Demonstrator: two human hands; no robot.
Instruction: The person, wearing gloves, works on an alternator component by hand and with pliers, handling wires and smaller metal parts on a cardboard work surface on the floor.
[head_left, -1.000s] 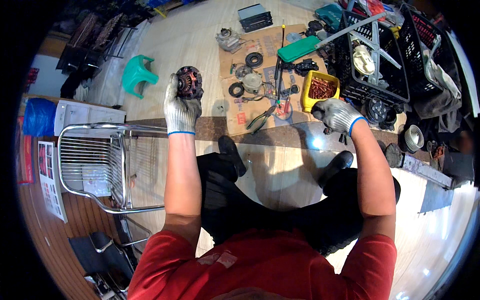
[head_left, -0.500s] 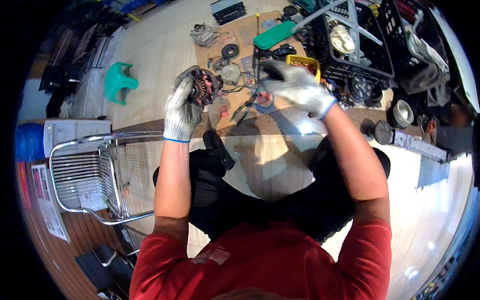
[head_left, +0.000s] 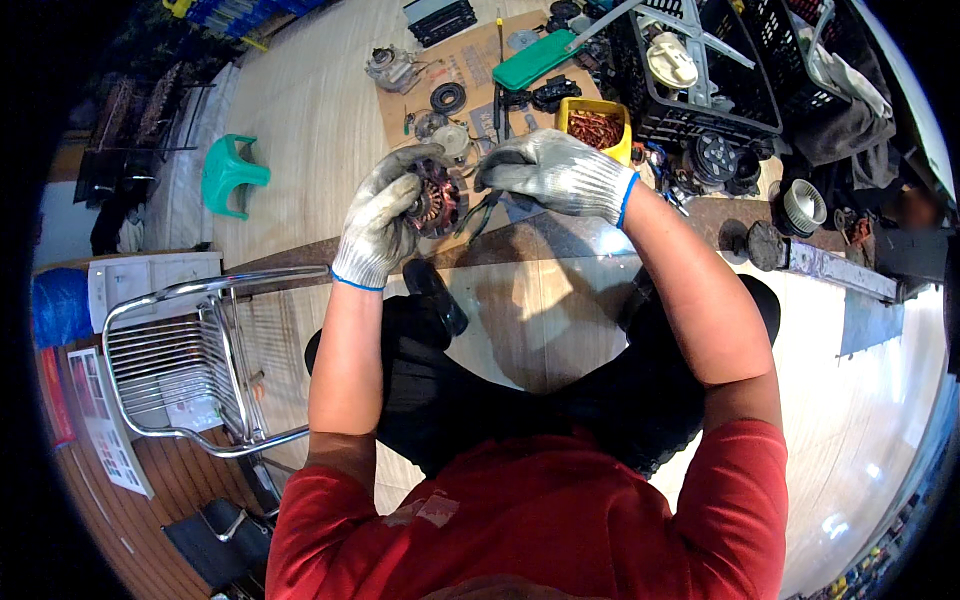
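A dark, round motor part with a ring of copper windings (head_left: 437,203) is gripped in my left hand (head_left: 383,215), which wears a white knit glove with grey fingers. Just right of it is my gloved right hand (head_left: 565,176), its fingers closed in a pinch pointing at the motor part; whatever they hold, if anything, cannot be made out. Below those fingertips lie dark-handled pliers (head_left: 484,218), partly covered by the hand. Past the right hand stands a yellow bin (head_left: 622,150) full of reddish copper-coloured pieces.
Cardboard (head_left: 405,103) carries a black ring (head_left: 448,97), a metal motor housing (head_left: 392,68), a green case (head_left: 545,58) and a long screwdriver (head_left: 500,60). Black crates (head_left: 715,120) stand right. A green stool (head_left: 232,177) and a metal chair (head_left: 165,345) are left.
My right hand has come down and left from above the cardboard, closing its fingers beside the motor part. My left hand has shifted slightly right with the part. The yellow bin shows more.
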